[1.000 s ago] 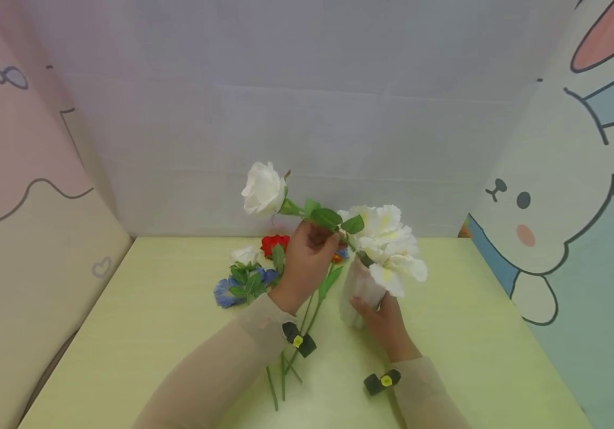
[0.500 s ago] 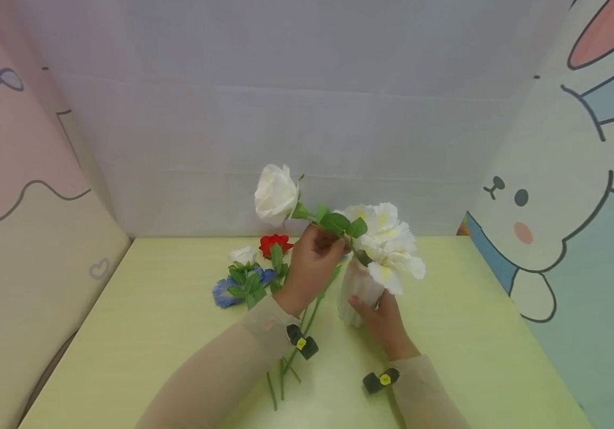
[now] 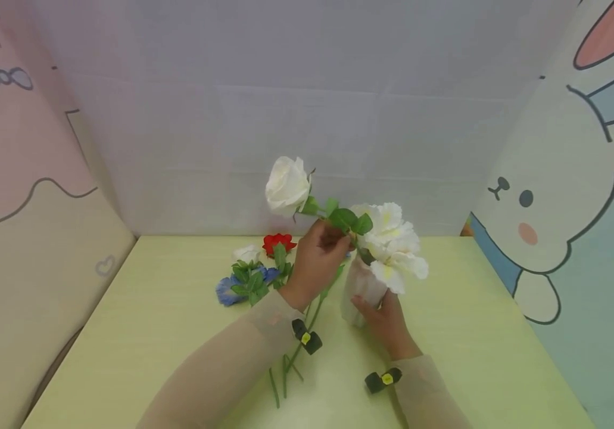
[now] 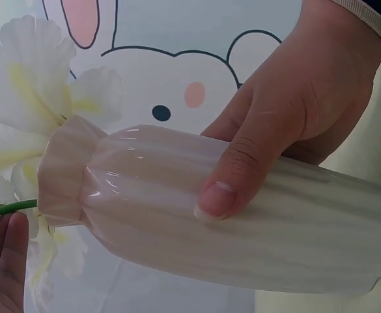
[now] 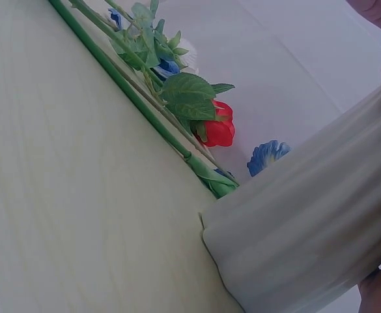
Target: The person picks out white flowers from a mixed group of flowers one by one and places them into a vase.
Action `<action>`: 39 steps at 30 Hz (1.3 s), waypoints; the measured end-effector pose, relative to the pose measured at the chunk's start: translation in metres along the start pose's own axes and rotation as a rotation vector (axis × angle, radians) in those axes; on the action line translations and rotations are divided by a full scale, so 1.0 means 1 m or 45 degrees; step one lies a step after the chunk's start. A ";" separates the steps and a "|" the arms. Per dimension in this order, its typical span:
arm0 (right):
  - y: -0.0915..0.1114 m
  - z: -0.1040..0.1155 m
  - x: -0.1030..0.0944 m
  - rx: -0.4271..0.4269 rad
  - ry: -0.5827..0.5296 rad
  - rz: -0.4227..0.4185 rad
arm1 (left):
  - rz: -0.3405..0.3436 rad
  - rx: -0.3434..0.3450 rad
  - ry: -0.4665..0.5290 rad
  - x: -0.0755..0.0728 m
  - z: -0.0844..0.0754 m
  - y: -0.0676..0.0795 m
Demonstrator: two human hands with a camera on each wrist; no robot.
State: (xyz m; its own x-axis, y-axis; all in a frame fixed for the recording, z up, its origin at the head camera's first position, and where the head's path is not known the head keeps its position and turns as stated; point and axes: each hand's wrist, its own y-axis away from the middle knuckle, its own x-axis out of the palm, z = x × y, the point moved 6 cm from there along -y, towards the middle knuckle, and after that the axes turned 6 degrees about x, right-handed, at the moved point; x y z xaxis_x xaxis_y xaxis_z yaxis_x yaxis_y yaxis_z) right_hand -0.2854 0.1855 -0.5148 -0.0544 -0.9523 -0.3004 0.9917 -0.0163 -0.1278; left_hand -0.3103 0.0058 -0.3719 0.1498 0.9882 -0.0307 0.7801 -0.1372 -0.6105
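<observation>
My left hand (image 3: 317, 259) pinches the leafy stem of a white rose (image 3: 287, 186) above the vase. The bloom leans up and to the left. In the left wrist view the green stem (image 4: 11, 208) runs from the fingertips to the vase's mouth. My right hand (image 3: 389, 325) grips the pale ribbed vase (image 3: 359, 298) round its side, thumb across the front. White flowers with yellow centres (image 3: 395, 253) lean over the rim to the right. The right wrist view shows the vase's lower wall (image 5: 307, 222), its base at the table.
Left of the vase lie a red flower (image 3: 279, 244), a white flower (image 3: 246, 254), blue flowers (image 3: 228, 291) and several green stems (image 3: 285, 375) on the pale yellow table (image 3: 140, 333). A plain cloth wall (image 3: 307, 119) stands behind, with cartoon-printed panels (image 3: 548, 238) on both sides.
My left hand and the white rose have shifted slightly right, bringing the bloom nearer the vase. My right hand keeps its hold on the vase.
</observation>
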 end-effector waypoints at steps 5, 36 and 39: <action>0.000 0.001 0.000 0.000 -0.006 0.010 | 0.008 -0.001 -0.038 0.001 -0.001 -0.003; 0.005 0.020 0.000 -0.053 0.014 -0.004 | -0.046 -0.127 -0.287 0.002 0.008 -0.008; 0.000 0.006 0.000 -0.054 0.003 -0.008 | -0.088 -0.129 -0.228 -0.002 0.005 -0.010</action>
State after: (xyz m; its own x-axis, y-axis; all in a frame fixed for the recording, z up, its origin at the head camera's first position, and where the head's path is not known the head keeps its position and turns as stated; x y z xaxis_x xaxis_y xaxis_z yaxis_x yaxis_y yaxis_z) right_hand -0.2848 0.1841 -0.5093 -0.0606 -0.9515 -0.3015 0.9855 -0.0091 -0.1693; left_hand -0.3210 0.0057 -0.3695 -0.0094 0.9905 -0.1369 0.8431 -0.0658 -0.5337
